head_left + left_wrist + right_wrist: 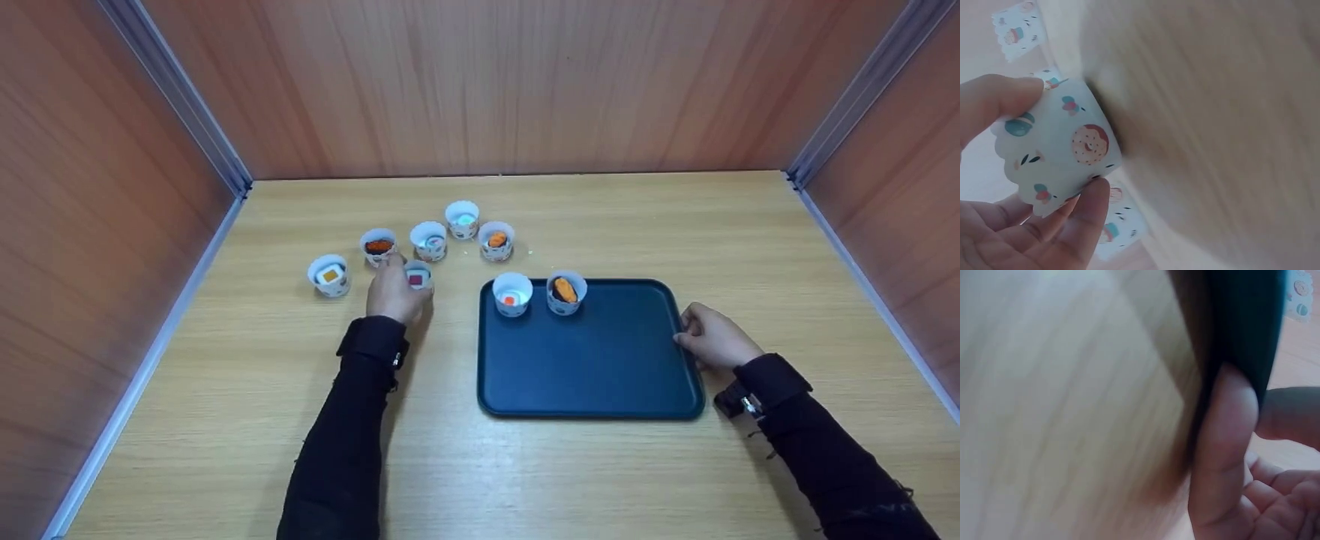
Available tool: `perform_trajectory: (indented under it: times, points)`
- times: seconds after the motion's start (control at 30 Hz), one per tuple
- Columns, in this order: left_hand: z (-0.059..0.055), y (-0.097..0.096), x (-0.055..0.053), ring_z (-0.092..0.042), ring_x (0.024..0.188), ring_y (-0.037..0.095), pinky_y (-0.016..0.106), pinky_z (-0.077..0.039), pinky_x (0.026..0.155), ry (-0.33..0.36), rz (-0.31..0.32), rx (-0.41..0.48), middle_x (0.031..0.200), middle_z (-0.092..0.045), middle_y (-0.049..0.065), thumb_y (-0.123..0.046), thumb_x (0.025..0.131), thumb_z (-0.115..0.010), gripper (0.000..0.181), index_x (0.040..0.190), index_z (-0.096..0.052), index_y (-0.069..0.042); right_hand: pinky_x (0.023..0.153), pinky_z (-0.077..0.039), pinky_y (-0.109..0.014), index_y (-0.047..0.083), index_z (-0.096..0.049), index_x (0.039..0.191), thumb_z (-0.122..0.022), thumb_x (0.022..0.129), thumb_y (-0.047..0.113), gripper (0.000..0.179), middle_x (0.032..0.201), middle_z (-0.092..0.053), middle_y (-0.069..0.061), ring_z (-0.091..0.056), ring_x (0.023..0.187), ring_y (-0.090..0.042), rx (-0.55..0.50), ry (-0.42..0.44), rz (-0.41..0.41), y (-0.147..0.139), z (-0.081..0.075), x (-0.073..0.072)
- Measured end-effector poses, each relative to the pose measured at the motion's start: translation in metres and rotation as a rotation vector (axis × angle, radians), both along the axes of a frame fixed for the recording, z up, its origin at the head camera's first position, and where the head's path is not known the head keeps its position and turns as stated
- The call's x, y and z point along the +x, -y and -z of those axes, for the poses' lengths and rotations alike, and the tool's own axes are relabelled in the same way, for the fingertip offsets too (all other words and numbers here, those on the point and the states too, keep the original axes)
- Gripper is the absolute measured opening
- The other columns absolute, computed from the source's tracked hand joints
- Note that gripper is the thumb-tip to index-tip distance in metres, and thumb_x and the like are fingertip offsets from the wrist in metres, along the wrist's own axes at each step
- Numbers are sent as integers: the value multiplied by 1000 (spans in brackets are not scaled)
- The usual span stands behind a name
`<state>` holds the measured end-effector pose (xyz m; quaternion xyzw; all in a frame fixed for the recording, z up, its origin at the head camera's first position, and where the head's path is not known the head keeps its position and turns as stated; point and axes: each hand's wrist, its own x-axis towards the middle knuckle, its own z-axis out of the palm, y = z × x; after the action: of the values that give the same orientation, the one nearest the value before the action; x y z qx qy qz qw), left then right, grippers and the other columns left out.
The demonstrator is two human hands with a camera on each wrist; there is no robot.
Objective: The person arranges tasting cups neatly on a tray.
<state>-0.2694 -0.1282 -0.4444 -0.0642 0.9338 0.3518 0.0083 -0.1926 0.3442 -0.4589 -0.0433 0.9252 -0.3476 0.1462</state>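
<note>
Paper baking cup (418, 276) with a dark red square inside is pinched by the left hand (394, 291) in the head view, other cups (428, 244) beyond that hand; the right hand (712, 336) grips the dark blue tray (592, 367). Left wrist: thumb and fingers clamp the cup's doughnut-printed wall. Right wrist: fingers pinch the tray's edge.

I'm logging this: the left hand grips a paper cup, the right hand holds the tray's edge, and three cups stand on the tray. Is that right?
No: the head view shows two cups on the tray, not three. The left hand grips a paper cup and the right hand holds the tray's edge.
</note>
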Motion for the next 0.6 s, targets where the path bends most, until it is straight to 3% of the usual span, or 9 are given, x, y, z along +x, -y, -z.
perform_trajectory:
  times: [0.27,0.4,0.6]
  points:
    - [-22,-20,10,-53,120,32,44,-44,104,-65,80,10,130,-53,19,-16,82,-75,65,137,-45,1,55,-53,-29,-7,-47,113,-60,94,15,32,84,-54,-9,-56,62,-15,-11,52,29,-2,-5,-4]
    - [-35,-35,17,-54,114,31,43,-47,98,-104,138,19,126,-55,18,-19,82,-75,66,137,-46,1,61,-53,-30,-9,-46,123,-62,94,22,44,90,-58,-12,-60,68,-17,-2,23,42,-1,-10,-5]
    - [-51,-61,29,-56,112,27,40,-49,96,-137,243,28,126,-56,14,-23,82,-77,63,135,-49,-1,81,-53,-43,-5,-42,137,-62,95,32,60,118,-58,-26,-61,102,-38,-29,-89,59,10,-23,-5]
